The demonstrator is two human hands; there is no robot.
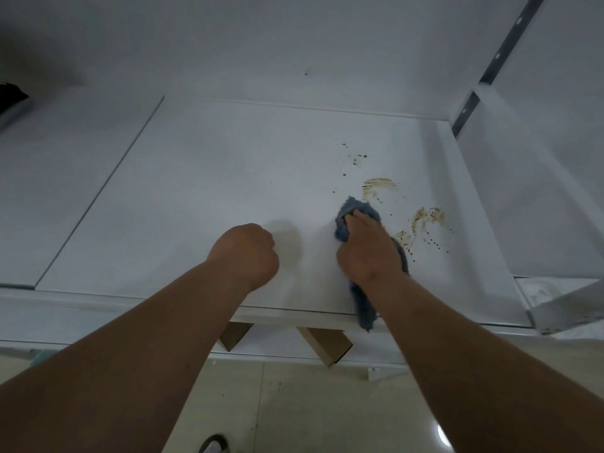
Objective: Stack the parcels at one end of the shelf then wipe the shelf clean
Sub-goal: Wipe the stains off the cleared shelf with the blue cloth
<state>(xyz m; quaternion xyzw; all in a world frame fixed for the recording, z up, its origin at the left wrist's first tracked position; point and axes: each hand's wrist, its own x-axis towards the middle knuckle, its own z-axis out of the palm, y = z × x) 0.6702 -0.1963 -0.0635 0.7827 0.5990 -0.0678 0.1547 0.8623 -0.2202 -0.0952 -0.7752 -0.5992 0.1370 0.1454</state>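
Observation:
A white shelf board [202, 178] fills the middle of the head view. Brown smears and specks [425, 217] mark its right part. My right hand [366, 250] grips a blue-grey cloth [356, 210] bunched under the fingers and holds it down on the board just left of the stains; the cloth's tail hangs over the front edge. My left hand [245, 253] is curled into a fist holding nothing and rests on the board near its front edge. Two brown cardboard parcels [327, 344] show on a lower level under the shelf's front edge.
A second white board [65, 178] adjoins on the left. A slotted metal upright [490, 67] rises at the back right, with a white wall behind. A dark object [11, 96] sits at the far left edge. Beige tiled floor [310, 403] lies below.

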